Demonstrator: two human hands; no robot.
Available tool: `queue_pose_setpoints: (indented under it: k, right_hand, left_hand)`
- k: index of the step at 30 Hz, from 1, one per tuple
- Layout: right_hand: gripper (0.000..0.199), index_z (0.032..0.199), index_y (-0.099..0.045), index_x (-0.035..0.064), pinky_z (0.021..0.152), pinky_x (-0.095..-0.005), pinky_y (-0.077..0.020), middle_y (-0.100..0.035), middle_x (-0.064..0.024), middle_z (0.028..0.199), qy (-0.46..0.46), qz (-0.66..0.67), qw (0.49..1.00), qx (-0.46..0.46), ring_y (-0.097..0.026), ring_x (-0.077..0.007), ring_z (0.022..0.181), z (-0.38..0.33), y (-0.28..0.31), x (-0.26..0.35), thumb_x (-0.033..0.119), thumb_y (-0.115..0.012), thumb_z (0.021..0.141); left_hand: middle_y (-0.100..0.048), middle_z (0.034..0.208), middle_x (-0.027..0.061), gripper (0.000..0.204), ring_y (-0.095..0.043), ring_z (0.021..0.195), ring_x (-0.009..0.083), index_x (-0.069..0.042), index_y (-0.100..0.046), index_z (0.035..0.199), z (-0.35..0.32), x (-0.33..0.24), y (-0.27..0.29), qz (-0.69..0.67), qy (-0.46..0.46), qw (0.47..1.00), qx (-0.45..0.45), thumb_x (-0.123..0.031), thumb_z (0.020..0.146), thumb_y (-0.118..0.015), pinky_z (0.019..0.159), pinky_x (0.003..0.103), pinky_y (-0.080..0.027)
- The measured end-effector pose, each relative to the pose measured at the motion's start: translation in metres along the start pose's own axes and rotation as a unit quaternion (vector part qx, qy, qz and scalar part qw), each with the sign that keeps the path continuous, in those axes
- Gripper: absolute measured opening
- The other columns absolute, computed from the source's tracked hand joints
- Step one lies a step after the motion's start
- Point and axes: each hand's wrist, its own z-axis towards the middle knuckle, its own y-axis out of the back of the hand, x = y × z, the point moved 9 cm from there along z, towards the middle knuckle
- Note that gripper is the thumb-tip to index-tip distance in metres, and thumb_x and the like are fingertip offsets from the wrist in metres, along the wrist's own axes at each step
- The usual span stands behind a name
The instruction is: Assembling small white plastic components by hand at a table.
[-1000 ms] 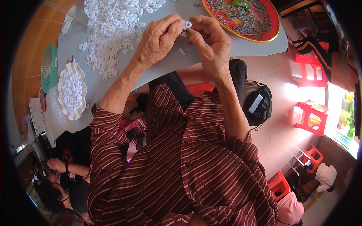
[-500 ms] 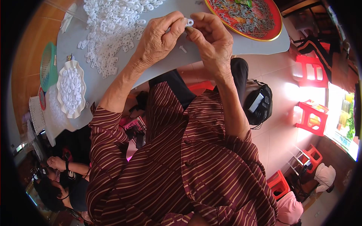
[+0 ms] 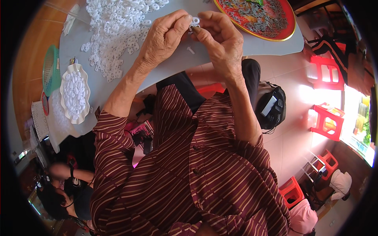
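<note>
Above the near edge of the grey table (image 3: pixel 169 67), my two hands meet at a small white plastic piece (image 3: pixel 195 20) with round holes. My left hand (image 3: pixel 167 37) pinches its left side between thumb and fingers. From the other side, my right hand (image 3: pixel 222 41) has its thumb tip and fingers closed against the same piece; the fingers partly hide it. A loose white pin-like part (image 3: pixel 191 50) lies on the table below them. To the left spreads a large heap of similar white pieces (image 3: pixel 114 35). At the right, a red round tray (image 3: pixel 292 24) holds many grey metal nails or screws.
A scalloped white dish (image 3: pixel 87 98) full of white pieces stands at the left table edge, beside a green basket (image 3: pixel 49 74). Another person (image 3: pixel 78 196) sits at the lower left. Red plastic stools (image 3: pixel 327 122) and a black bag (image 3: pixel 271 106) are on the floor at right.
The white piece has turned between my fingertips, and more of its holes show. My left fingers have shifted slightly up and left. The right hand stays almost in place.
</note>
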Motion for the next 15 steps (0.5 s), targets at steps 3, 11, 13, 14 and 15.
queue_pose_setpoints:
  k: [3,11,13,14,15]
  right_hand:
    - [0.027,0.109,-0.053,-0.0042,0.073,-0.0236,-0.0513,-0.062,-0.0079,0.087,0.008,-0.024,1.0,-0.003,-0.063,-0.0127,0.079,0.0004,0.0007,0.0005,-0.001,-0.061,0.083]
    - [0.024,0.106,-0.054,-0.0031,0.068,-0.0223,-0.0513,-0.063,-0.0075,0.084,-0.007,-0.025,1.0,-0.009,-0.062,-0.0108,0.073,-0.0003,0.0025,0.0034,0.001,-0.061,0.084]
    - [0.022,0.105,-0.054,-0.0031,0.067,-0.0219,-0.0512,-0.064,-0.0077,0.083,-0.005,-0.02,1.0,-0.015,-0.062,-0.0105,0.072,-0.0013,0.0025,0.0045,0.001,-0.061,0.084]
    - [0.021,0.104,-0.054,-0.0032,0.065,-0.0216,-0.0512,-0.064,-0.0078,0.082,-0.004,-0.015,1.0,-0.021,-0.062,-0.0103,0.071,-0.0016,0.0029,0.0045,0.001,-0.061,0.085]
    - [0.021,0.104,-0.054,-0.0032,0.065,-0.0216,-0.0512,-0.064,-0.0078,0.082,-0.004,-0.015,1.0,-0.021,-0.062,-0.0103,0.071,-0.0017,0.0023,0.0035,0.001,-0.061,0.085]
  left_hand:
    - [-0.045,0.058,0.0054,0.021,-0.038,0.052,0.0113,0.0,-0.055,0.09,0.0001,-0.0063,0.0004,0.014,-0.039,0.999,-0.012,-0.021,0.094,-0.051,0.049,0.028,-0.037]
    - [-0.045,0.058,0.0057,0.023,-0.041,0.052,0.0123,-0.001,-0.054,0.089,0.0001,-0.0029,0.0005,-0.006,0.0,1.0,0.008,-0.023,0.094,-0.051,0.05,0.028,-0.038]
    - [-0.046,0.058,0.0057,0.024,-0.041,0.052,0.0125,-0.001,-0.054,0.09,0.0004,0.0002,-0.002,-0.012,0.02,0.999,0.025,-0.024,0.094,-0.05,0.05,0.028,-0.038]
    - [-0.046,0.059,0.0063,0.024,-0.042,0.052,0.0128,-0.001,-0.054,0.09,-0.0001,0.001,-0.0021,-0.01,0.019,1.0,0.021,-0.024,0.094,-0.05,0.05,0.028,-0.038]
    - [-0.047,0.059,0.0068,0.025,-0.042,0.052,0.0131,-0.001,-0.054,0.09,-0.0006,0.0015,-0.0023,-0.009,0.017,1.0,0.017,-0.025,0.095,-0.049,0.05,0.029,-0.038]
